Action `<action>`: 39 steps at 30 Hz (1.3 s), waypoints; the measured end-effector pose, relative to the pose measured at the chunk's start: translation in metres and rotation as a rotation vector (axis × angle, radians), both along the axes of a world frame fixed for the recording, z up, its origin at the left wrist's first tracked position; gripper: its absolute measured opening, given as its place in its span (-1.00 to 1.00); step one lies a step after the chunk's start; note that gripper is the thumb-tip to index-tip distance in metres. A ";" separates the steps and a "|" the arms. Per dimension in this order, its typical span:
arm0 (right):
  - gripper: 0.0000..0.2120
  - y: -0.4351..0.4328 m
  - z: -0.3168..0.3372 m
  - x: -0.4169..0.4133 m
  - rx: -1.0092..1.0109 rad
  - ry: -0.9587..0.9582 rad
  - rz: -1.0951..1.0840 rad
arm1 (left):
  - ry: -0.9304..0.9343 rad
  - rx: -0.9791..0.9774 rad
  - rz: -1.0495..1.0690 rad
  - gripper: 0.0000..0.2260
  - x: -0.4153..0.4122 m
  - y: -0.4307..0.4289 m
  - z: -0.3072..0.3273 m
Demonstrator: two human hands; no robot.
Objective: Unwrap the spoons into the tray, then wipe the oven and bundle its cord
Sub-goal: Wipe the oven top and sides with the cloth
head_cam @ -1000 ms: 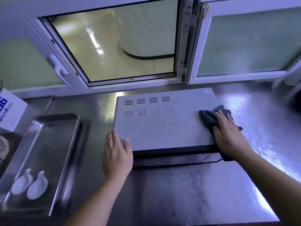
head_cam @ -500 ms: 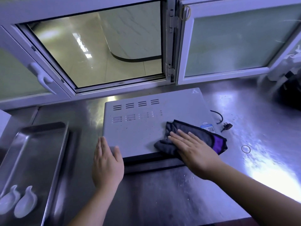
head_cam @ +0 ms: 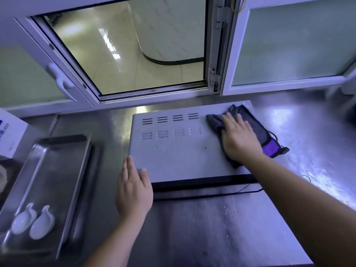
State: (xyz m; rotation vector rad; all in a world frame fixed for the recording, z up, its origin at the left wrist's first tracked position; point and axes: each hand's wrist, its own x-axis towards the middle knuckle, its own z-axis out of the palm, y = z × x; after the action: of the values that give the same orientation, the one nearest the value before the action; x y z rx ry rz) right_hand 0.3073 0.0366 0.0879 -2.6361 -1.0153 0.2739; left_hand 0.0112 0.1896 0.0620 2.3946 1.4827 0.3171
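- The steel bench (head_cam: 212, 232) fills the lower part of the frame. At the lower left, two white spoons (head_cam: 32, 221) lie side by side, unwrapped, in the near end of the metal tray (head_cam: 55, 166).
- The left hand (head_cam: 133, 189) lies flat with straight fingers on the near left corner of the oven (head_cam: 173, 151). It grips nothing and seems to steady the oven.
- The grey top of the oven, in the centre of the frame, shows small dark crumbs near its middle.
- The right hand (head_cam: 238, 139) presses a dark cloth (head_cam: 254, 124) flat on the far right part of the top, fingers spread and straight, not curled round it.
- The cord (head_cam: 274, 136) lies loose on the bench just beside the right side of the oven, partly under the cloth.
- The open window (head_cam: 134, 51) is at the top of the frame.
- I judge the spoon step done and the wiping step in hand. The next move calls for a sweep of the cloth toward the crumbs with steady pressure. The cord is not yet bundled.
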 end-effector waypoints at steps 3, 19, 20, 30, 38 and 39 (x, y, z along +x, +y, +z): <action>-0.46 0.007 0.002 -0.049 0.001 0.011 0.281 | 0.004 0.003 0.000 -0.33 0.001 0.002 -0.001; -0.47 -0.036 -0.002 0.037 -0.068 -0.049 0.129 | 0.001 0.005 -0.022 -0.35 -0.004 0.000 0.001; -0.48 -0.029 -0.001 0.049 -0.050 -0.033 0.072 | -0.003 0.003 -0.022 -0.35 -0.003 0.001 0.001; -0.45 0.063 0.005 -0.022 0.000 -0.009 0.228 | -0.018 0.014 -0.021 -0.34 -0.001 -0.001 0.002; -0.45 -0.004 0.006 -0.103 -0.056 -0.049 0.666 | -0.019 0.012 -0.021 -0.35 -0.003 0.000 0.002; -0.46 -0.020 0.007 -0.095 -0.064 -0.064 0.649 | -0.018 0.011 -0.021 -0.35 -0.003 0.000 0.002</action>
State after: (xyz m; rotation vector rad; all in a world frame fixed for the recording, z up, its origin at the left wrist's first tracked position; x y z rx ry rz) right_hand 0.2121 0.0167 0.0947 -2.2961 -1.8896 0.3629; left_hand 0.0084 0.1900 0.0640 2.4084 1.4503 0.3415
